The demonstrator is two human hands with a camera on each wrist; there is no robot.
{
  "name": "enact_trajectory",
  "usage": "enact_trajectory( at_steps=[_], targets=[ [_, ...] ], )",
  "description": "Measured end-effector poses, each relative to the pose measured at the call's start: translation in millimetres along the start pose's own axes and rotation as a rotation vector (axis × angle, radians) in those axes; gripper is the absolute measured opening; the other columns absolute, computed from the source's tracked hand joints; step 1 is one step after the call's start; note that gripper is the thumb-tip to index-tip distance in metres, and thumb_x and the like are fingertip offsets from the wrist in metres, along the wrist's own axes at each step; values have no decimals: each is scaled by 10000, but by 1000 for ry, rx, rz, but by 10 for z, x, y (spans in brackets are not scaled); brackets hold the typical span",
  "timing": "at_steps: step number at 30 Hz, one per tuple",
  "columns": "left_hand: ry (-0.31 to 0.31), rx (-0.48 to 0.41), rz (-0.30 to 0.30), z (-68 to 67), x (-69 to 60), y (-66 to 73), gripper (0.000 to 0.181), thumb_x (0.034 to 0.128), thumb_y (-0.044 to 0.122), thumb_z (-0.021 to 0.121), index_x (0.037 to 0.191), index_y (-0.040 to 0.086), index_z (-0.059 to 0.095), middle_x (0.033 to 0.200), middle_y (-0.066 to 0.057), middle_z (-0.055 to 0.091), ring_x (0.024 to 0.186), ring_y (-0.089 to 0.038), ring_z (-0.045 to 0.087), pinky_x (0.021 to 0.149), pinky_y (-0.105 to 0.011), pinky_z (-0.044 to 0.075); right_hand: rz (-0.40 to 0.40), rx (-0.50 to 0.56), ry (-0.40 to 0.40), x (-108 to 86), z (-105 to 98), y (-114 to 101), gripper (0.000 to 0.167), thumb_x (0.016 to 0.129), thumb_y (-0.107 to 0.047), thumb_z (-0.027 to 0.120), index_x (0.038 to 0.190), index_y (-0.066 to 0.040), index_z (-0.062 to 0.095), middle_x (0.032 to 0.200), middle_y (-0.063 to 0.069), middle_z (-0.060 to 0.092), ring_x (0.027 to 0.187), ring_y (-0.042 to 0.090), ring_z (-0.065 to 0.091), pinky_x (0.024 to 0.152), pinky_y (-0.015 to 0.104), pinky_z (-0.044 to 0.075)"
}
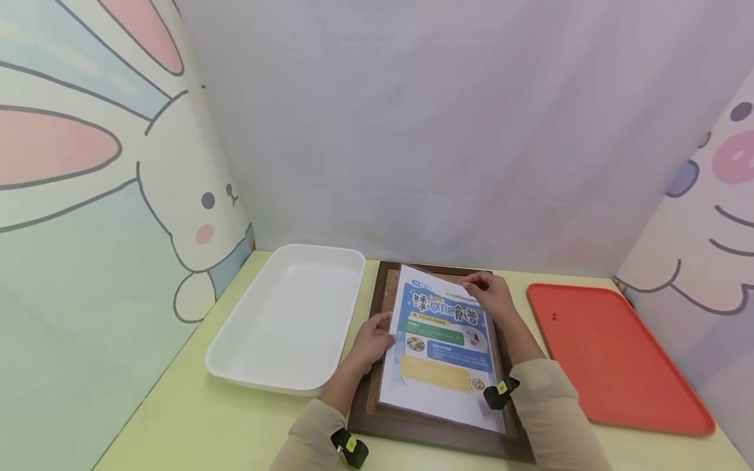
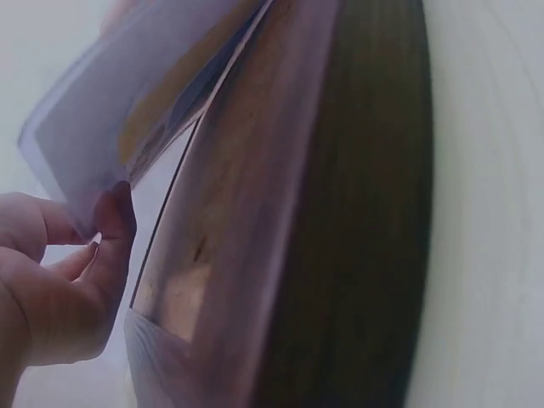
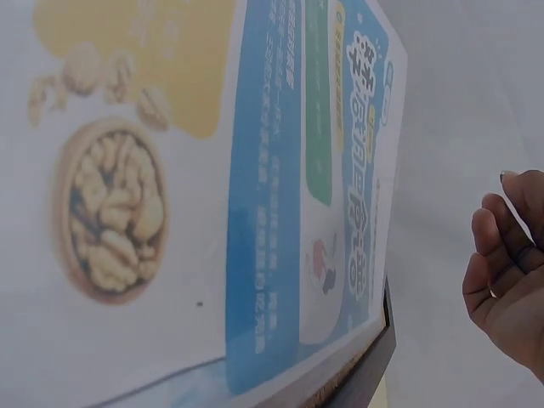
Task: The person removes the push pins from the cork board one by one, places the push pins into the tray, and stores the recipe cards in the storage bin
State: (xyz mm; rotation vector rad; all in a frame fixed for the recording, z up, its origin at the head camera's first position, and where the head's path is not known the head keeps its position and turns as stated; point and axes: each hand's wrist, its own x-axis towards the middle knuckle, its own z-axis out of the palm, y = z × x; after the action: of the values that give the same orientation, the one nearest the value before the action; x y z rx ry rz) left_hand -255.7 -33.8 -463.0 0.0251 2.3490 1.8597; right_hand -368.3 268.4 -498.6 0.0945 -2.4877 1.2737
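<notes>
A printed poster sheet with blue, green and yellow panels lies tilted over a brown-framed board, whose tan backing shows along the left. My left hand pinches the sheet's left edge; in the left wrist view that hand has the sheet raised off the board between thumb and fingers. Near the sheet's upper right edge is my right hand. The right wrist view shows this hand with loosely bent fingers, apart from the sheet and holding nothing.
A white plastic tub stands to the left of the board. On the right lies a flat red tray. Both sit on a pale yellow-green table. A grey-white curtain closes off the back, with cartoon-printed panels at both sides.
</notes>
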Motion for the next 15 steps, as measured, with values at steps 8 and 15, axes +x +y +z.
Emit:
enact_trajectory(
  at_steps=[8, 15],
  targets=[
    [28, -24, 24, -31, -77, 127, 549, 795, -8, 596, 1326, 92, 497, 839, -61, 628, 736, -190, 611, 655, -329, 490, -14, 88, 0, -59, -192, 81, 224, 870, -330, 656, 956, -124, 645, 865, 52, 588, 758, 207, 507, 529, 252, 411],
    [12, -69, 52, -80, -125, 213, 557, 813, -24, 584, 1348, 79, 470, 842, -87, 633, 727, -202, 625, 637, -329, 497, -25, -48, 75, -44, -235, 284, 259, 854, -483, 593, 967, -252, 628, 883, -43, 581, 776, 152, 513, 555, 240, 443]
  ],
)
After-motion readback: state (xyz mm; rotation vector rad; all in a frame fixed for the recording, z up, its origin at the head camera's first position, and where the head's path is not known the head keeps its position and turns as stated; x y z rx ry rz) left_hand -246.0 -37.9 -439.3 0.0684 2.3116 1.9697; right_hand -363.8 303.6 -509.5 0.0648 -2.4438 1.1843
